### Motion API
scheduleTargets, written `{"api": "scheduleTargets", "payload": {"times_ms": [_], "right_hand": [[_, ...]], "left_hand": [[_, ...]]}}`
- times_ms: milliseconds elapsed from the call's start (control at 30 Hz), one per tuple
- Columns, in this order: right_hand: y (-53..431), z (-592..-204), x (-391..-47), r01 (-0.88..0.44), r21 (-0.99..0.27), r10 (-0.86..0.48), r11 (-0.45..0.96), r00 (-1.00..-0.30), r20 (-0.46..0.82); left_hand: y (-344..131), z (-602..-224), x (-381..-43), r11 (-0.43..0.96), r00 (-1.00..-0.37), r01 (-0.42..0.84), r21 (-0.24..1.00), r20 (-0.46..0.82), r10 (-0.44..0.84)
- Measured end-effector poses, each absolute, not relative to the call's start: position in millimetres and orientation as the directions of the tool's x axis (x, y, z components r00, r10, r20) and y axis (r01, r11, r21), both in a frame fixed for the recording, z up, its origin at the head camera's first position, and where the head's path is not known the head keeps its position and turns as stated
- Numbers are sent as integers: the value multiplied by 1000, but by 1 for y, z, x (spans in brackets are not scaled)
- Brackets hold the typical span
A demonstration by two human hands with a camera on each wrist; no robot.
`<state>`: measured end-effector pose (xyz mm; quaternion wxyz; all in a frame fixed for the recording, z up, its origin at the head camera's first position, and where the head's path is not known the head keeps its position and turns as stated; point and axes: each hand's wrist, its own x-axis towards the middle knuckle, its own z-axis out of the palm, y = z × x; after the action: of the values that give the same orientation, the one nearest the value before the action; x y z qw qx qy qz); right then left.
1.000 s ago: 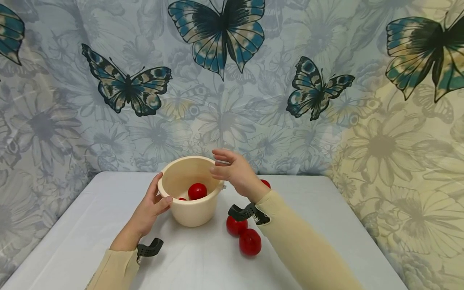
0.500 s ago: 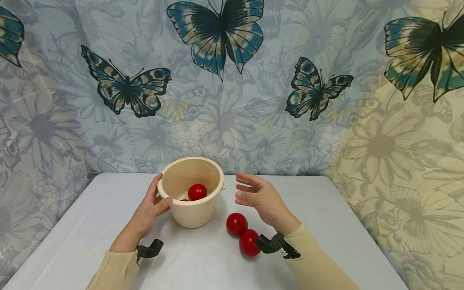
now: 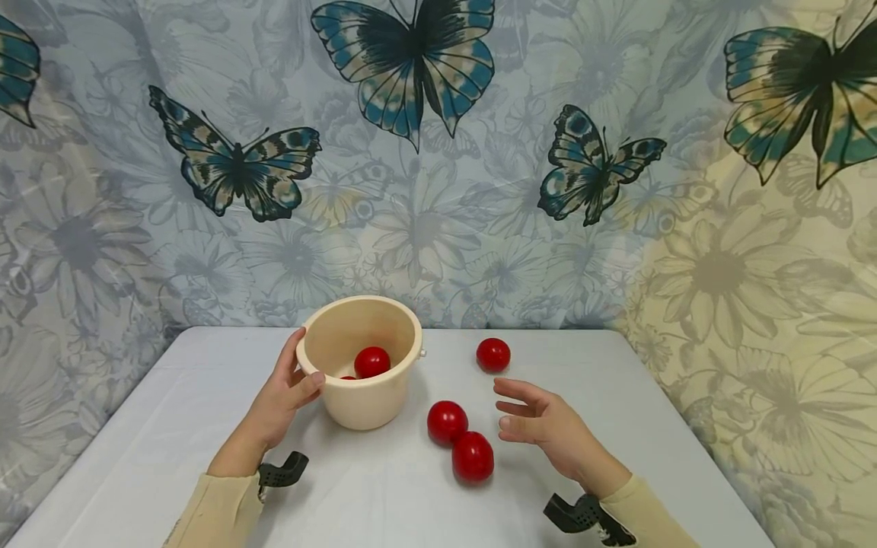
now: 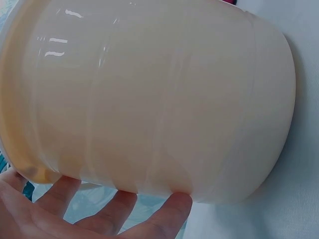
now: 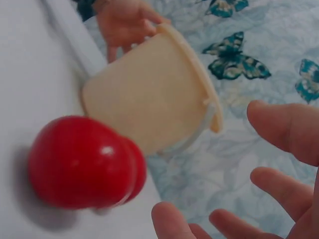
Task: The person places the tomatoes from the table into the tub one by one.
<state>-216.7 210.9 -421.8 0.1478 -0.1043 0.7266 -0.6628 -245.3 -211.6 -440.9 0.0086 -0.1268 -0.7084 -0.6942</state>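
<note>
A cream plastic bucket point(image 3: 366, 399) stands on the white table, left of the middle. My left hand point(image 3: 277, 403) grips its left side, thumb over the rim and fingers spread along the outer wall. In the left wrist view those fingertips point(image 4: 174, 209) press against the bucket wall. Inside lies a shiny red ball point(image 3: 372, 362), with part of another showing behind the front rim. My right hand point(image 3: 548, 426) holds nothing; its fingers are relaxed and apart. Just left of it are two red balls, a farther one point(image 3: 448, 422) and a nearer one point(image 3: 473, 457), side by side.
One more red ball point(image 3: 493, 355) sits toward the back of the white table point(image 3: 384, 495), right of the bucket. A pale handle point(image 5: 192, 137) hangs at the bucket's side. Behind the table's back edge rises a butterfly-patterned cloth point(image 3: 425, 228).
My right hand has drawn back from over the bucket's rim, moving right and toward me, which uncovers the ball at the back. The left hand and bucket have stayed in place.
</note>
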Motion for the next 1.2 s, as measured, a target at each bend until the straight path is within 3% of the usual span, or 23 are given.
{"api": "scheduleTargets", "payload": {"times_ms": [367, 700, 1200], "right_hand": [[219, -452, -196, 156, -982, -427, 103, -885, -185], [211, -475, -190, 196, -972, -378, 125, -897, -230], [192, -483, -188, 72, -975, -316, 211, -939, -138]], "left_hand": [[-212, -440, -244, 15, -970, 183, 983, 178, 164], [-211, -441, -244, 1, -969, 187, 982, 184, 166], [-213, -442, -244, 6, -969, 184, 983, 180, 171]]}}
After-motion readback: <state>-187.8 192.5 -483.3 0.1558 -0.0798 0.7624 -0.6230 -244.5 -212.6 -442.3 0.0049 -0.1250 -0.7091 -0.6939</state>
